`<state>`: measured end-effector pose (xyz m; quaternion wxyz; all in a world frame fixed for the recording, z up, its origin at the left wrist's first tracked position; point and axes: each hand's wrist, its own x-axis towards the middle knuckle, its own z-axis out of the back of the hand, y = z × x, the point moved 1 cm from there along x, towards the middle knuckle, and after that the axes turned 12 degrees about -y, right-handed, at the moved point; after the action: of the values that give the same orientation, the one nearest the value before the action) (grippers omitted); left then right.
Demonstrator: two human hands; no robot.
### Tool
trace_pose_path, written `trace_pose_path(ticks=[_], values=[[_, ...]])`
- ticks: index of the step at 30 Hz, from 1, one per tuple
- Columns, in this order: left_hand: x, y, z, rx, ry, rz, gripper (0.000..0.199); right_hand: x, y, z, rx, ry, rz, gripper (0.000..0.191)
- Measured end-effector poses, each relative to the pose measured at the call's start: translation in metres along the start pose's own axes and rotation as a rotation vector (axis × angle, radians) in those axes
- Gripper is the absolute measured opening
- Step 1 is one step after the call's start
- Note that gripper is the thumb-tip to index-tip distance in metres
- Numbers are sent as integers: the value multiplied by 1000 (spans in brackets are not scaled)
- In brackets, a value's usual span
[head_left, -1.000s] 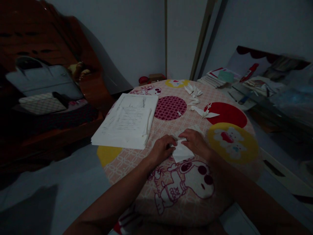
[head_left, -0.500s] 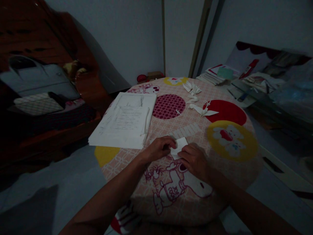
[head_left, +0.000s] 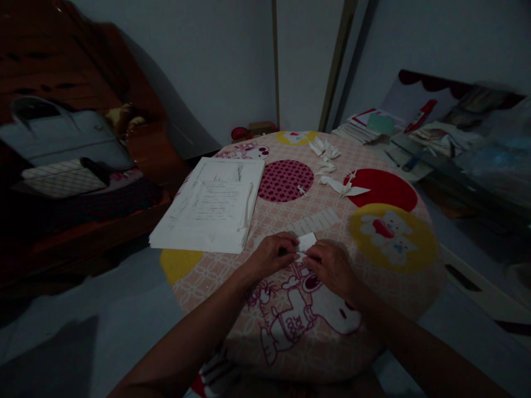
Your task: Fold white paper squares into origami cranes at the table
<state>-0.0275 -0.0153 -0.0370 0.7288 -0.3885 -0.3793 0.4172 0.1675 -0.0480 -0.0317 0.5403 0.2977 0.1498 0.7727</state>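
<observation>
"How does the paper [head_left: 307, 241] look?"
"Small, white, flat at the far end, bent near the fingers."
"Held?"
"Left hand [head_left: 271, 255] and right hand [head_left: 332, 266] pinch it, table's [head_left: 409, 288] near half."

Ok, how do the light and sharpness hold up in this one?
Head view: dim throughout, a shadow on the wall beside the wooden chair; head view: no strong glare on the paper stack, but its print is unreadable; head view: white paper stands out between the hands, its fine creases indistinct.
</observation>
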Motion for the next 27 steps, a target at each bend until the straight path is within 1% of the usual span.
trace_pose_path(ticks=[4, 8, 10, 12, 15, 19, 21, 24, 27], values=[[-2, -2, -6, 94, -76, 9, 13, 0, -1, 3, -25, -30, -25, 5], [-2, -4, -10, 182, -148, 32, 11, 1, -10, 5, 11, -48, -107, 5], [-3, -4, -12, 210, -168, 18, 12, 4, -16, 6, 43, -75, -155, 3], [-4, -4, -13, 229, -182, -1, 12, 9, -22, 7, 61, -112, -169, 3], [-4, -5, -14, 267, -193, 2, 18, 19, -28, 10, 35, -147, -131, 8], [-5, -5, -14, 292, -195, 39, 34, 27, -25, 11, -83, -107, -48, 9], [-5, -6, -14, 291, -186, 33, 36, 29, -25, 10, -97, -93, -41, 9], [-4, -7, -13, 295, -185, 22, 35, 30, -28, 4, 37, -142, -152, 6], [-4, -6, -12, 310, -188, 5, 38, 30, -33, -3, 225, -195, -300, 13]])
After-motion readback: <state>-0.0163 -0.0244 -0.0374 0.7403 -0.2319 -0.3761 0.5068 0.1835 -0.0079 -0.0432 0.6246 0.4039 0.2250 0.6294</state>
